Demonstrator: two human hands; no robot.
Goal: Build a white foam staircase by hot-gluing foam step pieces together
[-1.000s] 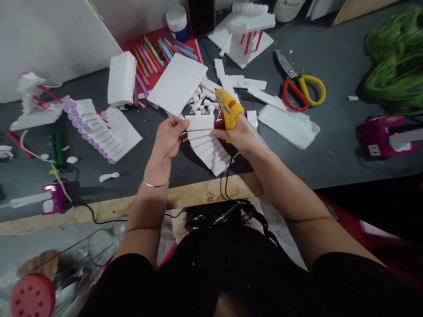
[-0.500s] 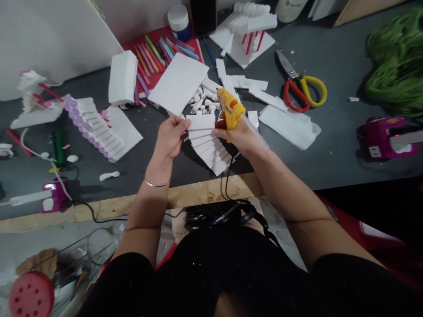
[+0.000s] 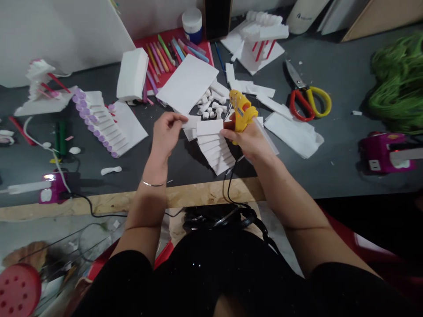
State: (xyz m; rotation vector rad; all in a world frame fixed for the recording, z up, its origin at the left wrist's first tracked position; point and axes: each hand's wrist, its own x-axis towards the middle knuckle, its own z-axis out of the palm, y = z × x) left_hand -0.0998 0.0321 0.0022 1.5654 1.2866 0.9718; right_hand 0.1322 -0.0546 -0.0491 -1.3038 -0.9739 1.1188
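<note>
My left hand (image 3: 168,133) pinches the end of a small white foam strip (image 3: 191,122), left of a fan-shaped white staircase piece (image 3: 216,152). In my right hand (image 3: 249,138) is a yellow hot glue gun (image 3: 243,110), a clear glue stick (image 3: 268,138) jutting from its back. The right thumb touches the edge of the staircase's top step (image 3: 210,127). Small white rolled bits (image 3: 211,105) lie just beyond, beside a white square board (image 3: 188,83).
Red-and-yellow scissors (image 3: 306,97) and a folded white sheet (image 3: 294,134) lie to the right. A finished-looking staircase with purple discs (image 3: 95,121) stands left. Colored pens (image 3: 161,55) lie at the back, green string (image 3: 398,83) far right. The gun's black cord (image 3: 228,189) hangs over the edge.
My left hand has come away from the staircase's top step and now holds another white strip left of it. The glue gun stays in my right hand. The camera view has shifted slightly.
</note>
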